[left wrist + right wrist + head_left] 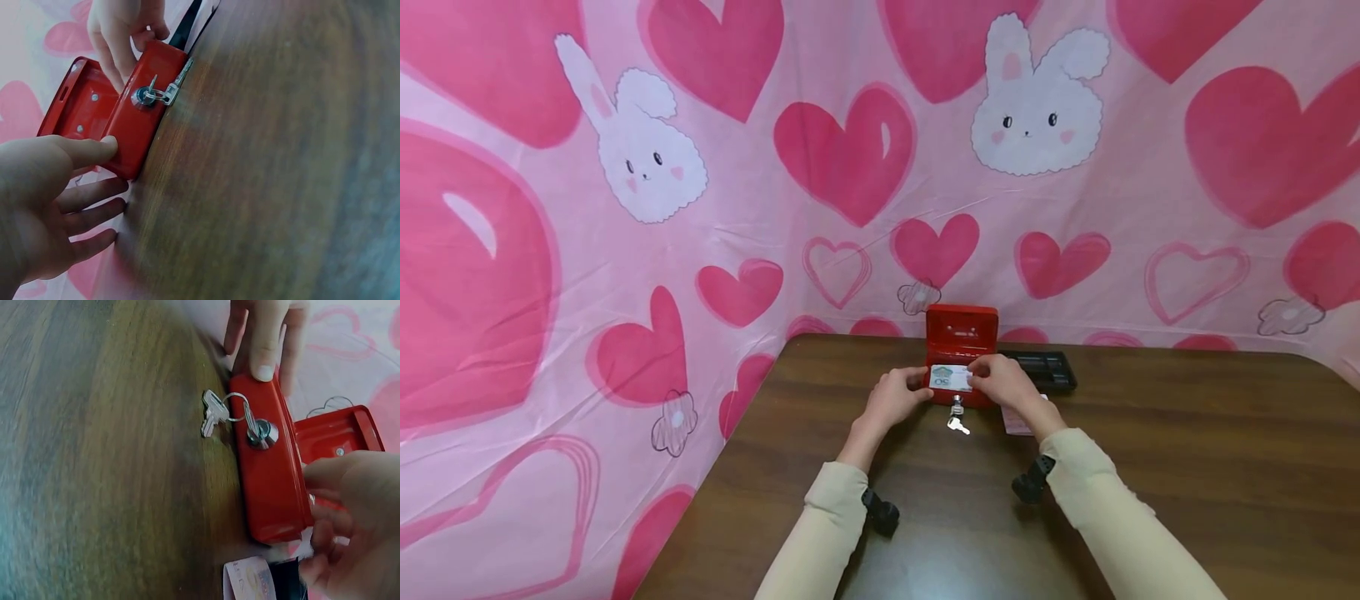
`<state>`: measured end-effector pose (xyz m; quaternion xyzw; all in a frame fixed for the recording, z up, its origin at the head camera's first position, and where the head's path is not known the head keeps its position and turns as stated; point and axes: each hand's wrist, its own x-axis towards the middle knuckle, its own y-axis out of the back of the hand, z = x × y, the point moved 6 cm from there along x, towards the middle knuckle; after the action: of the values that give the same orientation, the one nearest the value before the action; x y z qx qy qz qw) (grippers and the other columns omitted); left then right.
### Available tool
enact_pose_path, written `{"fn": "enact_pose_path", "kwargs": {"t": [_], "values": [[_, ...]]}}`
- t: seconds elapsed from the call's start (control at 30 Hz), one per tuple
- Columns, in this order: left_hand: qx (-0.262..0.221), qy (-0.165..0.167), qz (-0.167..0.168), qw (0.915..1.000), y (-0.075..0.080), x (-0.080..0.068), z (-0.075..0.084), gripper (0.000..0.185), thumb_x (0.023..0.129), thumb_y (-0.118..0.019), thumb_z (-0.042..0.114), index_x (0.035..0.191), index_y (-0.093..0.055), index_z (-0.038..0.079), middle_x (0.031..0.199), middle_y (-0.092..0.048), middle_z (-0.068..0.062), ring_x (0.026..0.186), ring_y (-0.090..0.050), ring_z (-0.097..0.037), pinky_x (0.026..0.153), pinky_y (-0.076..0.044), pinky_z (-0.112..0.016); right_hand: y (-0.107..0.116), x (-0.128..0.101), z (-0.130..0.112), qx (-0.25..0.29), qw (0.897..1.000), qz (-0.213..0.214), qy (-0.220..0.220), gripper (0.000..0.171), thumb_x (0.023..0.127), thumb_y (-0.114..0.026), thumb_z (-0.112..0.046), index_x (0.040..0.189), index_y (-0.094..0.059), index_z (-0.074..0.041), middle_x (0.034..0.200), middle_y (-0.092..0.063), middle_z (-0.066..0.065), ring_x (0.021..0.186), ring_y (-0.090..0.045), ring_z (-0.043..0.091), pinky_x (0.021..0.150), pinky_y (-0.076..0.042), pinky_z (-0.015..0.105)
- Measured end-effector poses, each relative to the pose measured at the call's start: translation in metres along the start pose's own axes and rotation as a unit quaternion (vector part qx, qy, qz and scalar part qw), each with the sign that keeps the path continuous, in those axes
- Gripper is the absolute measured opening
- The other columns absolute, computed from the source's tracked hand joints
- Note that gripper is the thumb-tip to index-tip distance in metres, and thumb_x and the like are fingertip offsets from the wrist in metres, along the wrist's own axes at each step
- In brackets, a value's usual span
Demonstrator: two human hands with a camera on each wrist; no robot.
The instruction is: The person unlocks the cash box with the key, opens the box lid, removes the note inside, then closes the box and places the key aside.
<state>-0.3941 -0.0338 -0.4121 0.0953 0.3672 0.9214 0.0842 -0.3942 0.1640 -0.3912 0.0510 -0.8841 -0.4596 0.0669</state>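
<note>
A red cash box (pixel 961 332) stands open at the table's far edge, lid upright. A key (pixel 957 405) sits in its front lock, and a second key (pixel 214 414) hangs from the ring onto the wood. My left hand (pixel 895 397) holds the box's left end, thumb (pixel 94 150) on the front rim of the box (pixel 134 115). My right hand (pixel 1004 380) pinches a white and green banknote (pixel 950 377) over the box's open top. From the right wrist, that hand (pixel 350 512) curls at the right end of the box (pixel 270 475).
A black coin tray (pixel 1047 367) lies on the brown table (pixel 1187 467) just right of the box. A pink banknote (pixel 249 581) lies by my right wrist. A pink heart and bunny cloth (pixel 850 167) hangs behind and to the left.
</note>
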Motion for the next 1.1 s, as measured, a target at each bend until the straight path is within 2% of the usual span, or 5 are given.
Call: {"fn": "enact_pose_path", "kwargs": {"t": [0.13,0.33,0.53,0.67,1.1], "values": [[-0.002,-0.004,0.001,1.0000,0.001,-0.001,0.001,0.048,0.091,-0.072,0.031,0.137,-0.062,0.018,0.132,-0.067,-0.006,0.121,-0.062,-0.025,0.101,-0.049,-0.050,-0.001,0.001,-0.001,-0.031,0.999,-0.003,-0.032,0.038,0.090,-0.068,-0.028,0.119,-0.069,-0.004,0.118,-0.070,0.019,0.103,-0.063,0.032,0.092,-0.053,0.053],[0.001,-0.016,-0.003,0.9999,0.001,0.000,0.004,0.048,0.091,-0.072,0.031,0.136,-0.062,0.017,0.130,-0.068,-0.005,0.117,-0.064,-0.023,0.100,-0.049,-0.047,-0.001,0.003,-0.007,-0.033,0.999,0.015,-0.025,0.034,0.087,-0.071,-0.025,0.113,-0.073,-0.004,0.112,-0.072,0.019,0.099,-0.064,0.032,0.090,-0.054,0.052],[0.001,-0.023,-0.006,0.9997,0.002,0.001,0.006,0.047,0.092,-0.071,0.030,0.136,-0.063,0.017,0.129,-0.069,-0.006,0.114,-0.065,-0.023,0.099,-0.050,-0.046,0.000,0.005,-0.017,0.016,0.999,0.042,0.004,0.030,0.088,-0.072,-0.019,0.112,-0.073,-0.001,0.110,-0.073,0.020,0.100,-0.065,0.034,0.097,-0.050,0.052],[0.000,-0.024,-0.005,0.9997,0.003,0.000,0.007,0.047,0.092,-0.071,0.029,0.137,-0.062,0.018,0.129,-0.068,-0.006,0.115,-0.065,-0.023,0.100,-0.051,-0.046,0.003,0.006,-0.022,0.054,0.996,0.066,0.014,0.026,0.088,-0.070,-0.015,0.109,-0.075,-0.001,0.106,-0.074,0.019,0.096,-0.065,0.032,0.094,-0.051,0.050],[0.007,-0.020,-0.004,0.9998,0.001,0.001,0.003,0.047,0.091,-0.072,0.029,0.136,-0.063,0.018,0.129,-0.069,-0.006,0.116,-0.064,-0.023,0.099,-0.051,-0.046,0.003,0.002,-0.014,0.140,0.985,0.096,-0.014,0.025,0.090,-0.067,-0.015,0.111,-0.073,-0.002,0.113,-0.072,0.020,0.097,-0.062,0.032,0.091,-0.054,0.046]]}}
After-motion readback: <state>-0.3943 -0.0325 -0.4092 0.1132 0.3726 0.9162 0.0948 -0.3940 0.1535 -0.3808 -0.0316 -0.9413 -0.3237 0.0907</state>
